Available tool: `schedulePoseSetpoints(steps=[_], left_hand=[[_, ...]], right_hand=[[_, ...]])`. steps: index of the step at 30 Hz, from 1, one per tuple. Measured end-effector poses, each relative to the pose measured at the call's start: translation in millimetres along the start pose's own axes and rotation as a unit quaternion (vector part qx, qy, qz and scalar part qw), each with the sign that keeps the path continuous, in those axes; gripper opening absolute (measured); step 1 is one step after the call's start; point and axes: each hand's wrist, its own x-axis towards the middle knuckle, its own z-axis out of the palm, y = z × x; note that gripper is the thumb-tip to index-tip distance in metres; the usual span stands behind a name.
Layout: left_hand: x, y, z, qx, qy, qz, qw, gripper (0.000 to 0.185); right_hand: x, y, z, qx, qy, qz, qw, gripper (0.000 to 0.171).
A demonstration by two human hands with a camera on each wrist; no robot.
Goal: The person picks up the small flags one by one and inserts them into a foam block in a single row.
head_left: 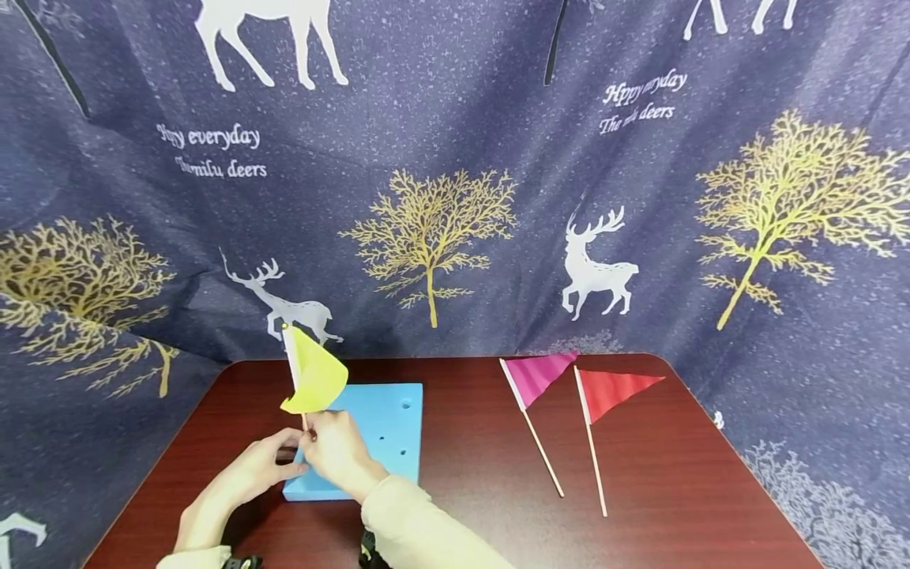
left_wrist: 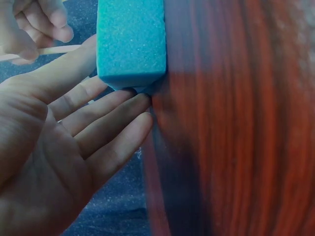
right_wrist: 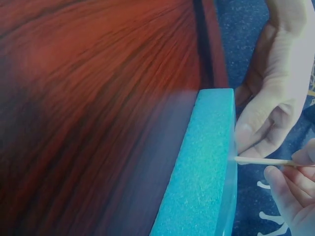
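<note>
The right hand [head_left: 337, 450] pinches the stick of the yellow flag [head_left: 315, 378], its tip at the blue foam block [head_left: 387, 431]. The left hand [head_left: 259, 466], fingers straight, steadies the block on the surface [head_left: 675, 474]. The pink flag [head_left: 536, 378] and red flag [head_left: 611, 391] wait nearby.

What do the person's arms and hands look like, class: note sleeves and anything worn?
Both hands, left hand and right hand, are bare: no gloves or rings show. Each arm wears a pale cream sleeve reaching the wrist. Dark devices sit near the wrists, details unclear.
</note>
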Motion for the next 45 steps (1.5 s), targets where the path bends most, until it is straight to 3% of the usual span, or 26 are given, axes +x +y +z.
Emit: schedulePoseSetpoints(steps=[5,13,20,25,28,30,38,45], left_hand=[[0.6,-0.6,0.6,-0.002,-0.002,-0.002,1.0000,0.051],[0.1,-0.2,1.3,0.019,0.010,0.005,0.9998,0.047],[0.0,-1.2,2.2,0.013,0.015,0.010,0.9998,0.045],[0.3,-0.1,1.6,0.007,0.010,0.003,0.9999,0.045],[0.3,-0.1,0.7,0.007,0.008,-0.004,0.9999,0.049],[0.2,-0.5,0.2,0.005,0.005,-0.009,0.9999,0.051],[0.9,0.0,0.1,0.005,-0.002,-0.027,0.9996,0.053],[1.1,-0.5,-1.5,0.003,-0.010,-0.033,0.9994,0.055]], right_hand=[[0.6,-0.5,2.1,-0.009,0.003,0.001,1.000,0.027],[-2.4,-1.5,-0.8,0.070,-0.020,0.068,0.995,0.024],[-6.5,4.3,0.5,0.101,-0.006,0.090,0.991,0.010],[-13.0,12.2,-5.0,0.059,-0.016,0.068,0.996,0.040],[-17.3,19.3,-11.9,0.035,-0.027,0.040,0.998,0.060],[-20.1,24.5,-17.3,0.033,-0.031,0.023,0.999,0.065],[-39.6,41.8,-51.1,0.072,-0.065,0.046,0.994,0.062],[-62.9,70.6,-85.3,0.074,-0.130,0.049,0.988,0.046]])
